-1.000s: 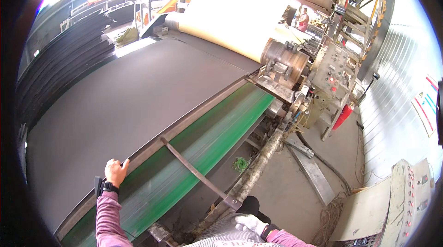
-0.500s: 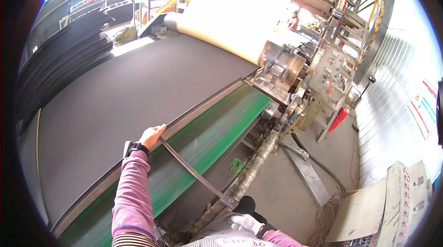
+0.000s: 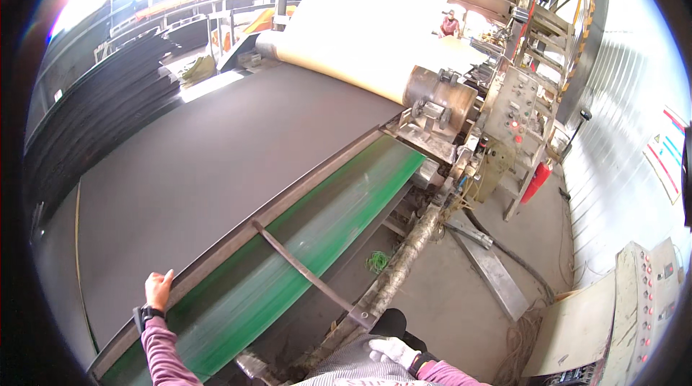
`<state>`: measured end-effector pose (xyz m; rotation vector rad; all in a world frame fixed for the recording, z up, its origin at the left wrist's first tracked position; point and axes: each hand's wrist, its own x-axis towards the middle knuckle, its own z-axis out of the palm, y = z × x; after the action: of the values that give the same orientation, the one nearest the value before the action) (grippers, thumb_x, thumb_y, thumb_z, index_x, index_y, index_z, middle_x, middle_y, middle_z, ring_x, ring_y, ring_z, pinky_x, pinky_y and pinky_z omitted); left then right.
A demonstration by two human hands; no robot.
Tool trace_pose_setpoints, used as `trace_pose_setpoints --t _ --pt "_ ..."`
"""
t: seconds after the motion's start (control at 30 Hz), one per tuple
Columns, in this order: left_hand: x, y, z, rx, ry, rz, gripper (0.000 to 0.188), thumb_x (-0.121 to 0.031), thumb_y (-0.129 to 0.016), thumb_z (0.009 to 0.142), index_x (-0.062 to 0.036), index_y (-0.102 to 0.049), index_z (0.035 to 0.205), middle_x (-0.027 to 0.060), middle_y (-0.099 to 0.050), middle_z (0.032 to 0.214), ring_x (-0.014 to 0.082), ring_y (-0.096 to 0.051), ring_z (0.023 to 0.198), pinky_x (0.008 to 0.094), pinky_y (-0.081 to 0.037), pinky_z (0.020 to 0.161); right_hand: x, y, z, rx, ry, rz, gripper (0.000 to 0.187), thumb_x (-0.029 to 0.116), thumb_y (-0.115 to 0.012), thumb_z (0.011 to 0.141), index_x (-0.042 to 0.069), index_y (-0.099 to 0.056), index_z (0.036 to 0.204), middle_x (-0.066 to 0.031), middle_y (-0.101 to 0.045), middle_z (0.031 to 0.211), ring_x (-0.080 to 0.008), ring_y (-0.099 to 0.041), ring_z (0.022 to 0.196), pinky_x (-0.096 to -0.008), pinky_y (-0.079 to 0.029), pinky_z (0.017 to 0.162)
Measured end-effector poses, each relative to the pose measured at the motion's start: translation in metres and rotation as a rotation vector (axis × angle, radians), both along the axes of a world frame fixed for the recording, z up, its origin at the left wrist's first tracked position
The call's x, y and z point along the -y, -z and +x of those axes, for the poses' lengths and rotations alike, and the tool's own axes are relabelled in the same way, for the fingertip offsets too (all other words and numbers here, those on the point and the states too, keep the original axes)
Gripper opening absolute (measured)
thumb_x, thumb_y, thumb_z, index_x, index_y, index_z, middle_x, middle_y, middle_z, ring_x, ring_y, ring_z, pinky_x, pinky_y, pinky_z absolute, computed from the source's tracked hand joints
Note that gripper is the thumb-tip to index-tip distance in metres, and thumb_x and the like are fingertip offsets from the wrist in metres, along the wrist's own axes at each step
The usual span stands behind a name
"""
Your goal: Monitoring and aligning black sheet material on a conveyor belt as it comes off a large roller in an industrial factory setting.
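Head view: the left hand (image 3: 158, 289), bare, is at 8 o'clock by the edge rail (image 3: 225, 243) along the near side of the dark sheet (image 3: 209, 159). Its thumb points up, apart from the fingers, which look bent; whether they grip, press or only rest there, I cannot tell. The right hand (image 3: 393, 351), in a white glove, is between 5 and 6 o'clock, close to the body, fingers loosely curled; I cannot tell if they hold anything.

Half a second ago (0.5 s), the left hand was farther up the rail, beside the metal bar (image 3: 310, 273); now it is well back toward 8 o'clock, so a different stretch of sheet edge lies within its reach. A pale line (image 3: 78, 242) across the sheet, out of sight 1 s ago, now shows near 9 o'clock and sits farther inward than in the last picture. That suggests the sheet is travelling toward the roller (image 3: 440, 94) at 1 o'clock.

The dark sheet spreads from 9 o'clock to the tan web (image 3: 367, 33) at 12. Beneath the bar, the green belt (image 3: 241, 314) runs toward 7.
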<state>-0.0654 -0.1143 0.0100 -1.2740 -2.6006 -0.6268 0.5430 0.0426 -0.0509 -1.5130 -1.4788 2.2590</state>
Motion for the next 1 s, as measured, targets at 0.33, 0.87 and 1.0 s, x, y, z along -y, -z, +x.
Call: trace_pose_setpoints --t 0.33,0.87,1.0 --pt "-0.114 -0.013 0.04 0.623 0.178 0.168 0.038 -0.036 -0.049 0.087 -0.0097 -0.059 0.113 0.0156 -0.063 0.088 0.0318 -0.059 0.08 0.0423 -0.046 0.077 0.002 0.02 0.002 -0.021 0.135 -0.098 0.024 0.024 -0.056 0.088 0.004 -0.064 0.098 -0.0018 -0.062 0.069 -0.0058 -0.052 0.054 -0.0167 -0.037 0.046" --pt "-0.127 0.031 0.048 -0.55 0.038 -0.301 0.031 -0.036 -0.042 0.092 -0.0123 -0.062 0.096 0.0113 -0.06 0.069 0.0269 -0.06 0.065 0.037 -0.049 0.052 0.0 0.012 0.0 -0.018 0.086 -0.083 0.027 0.026 -0.054 0.087 0.004 -0.064 0.099 -0.0005 -0.061 0.068 -0.0042 -0.048 0.052 -0.0171 -0.035 0.046" --pt "-0.18 -0.028 0.1 -0.031 0.011 -0.358 0.063 -0.057 -0.036 0.087 -0.0016 -0.067 0.083 0.0177 -0.065 0.081 0.0336 -0.062 0.081 0.0428 -0.05 0.069 0.002 0.013 -0.006 0.037 0.087 -0.084 0.026 0.026 -0.054 0.086 0.005 -0.066 0.096 -0.0017 -0.062 0.07 -0.0064 -0.049 0.055 -0.0186 -0.037 0.049"
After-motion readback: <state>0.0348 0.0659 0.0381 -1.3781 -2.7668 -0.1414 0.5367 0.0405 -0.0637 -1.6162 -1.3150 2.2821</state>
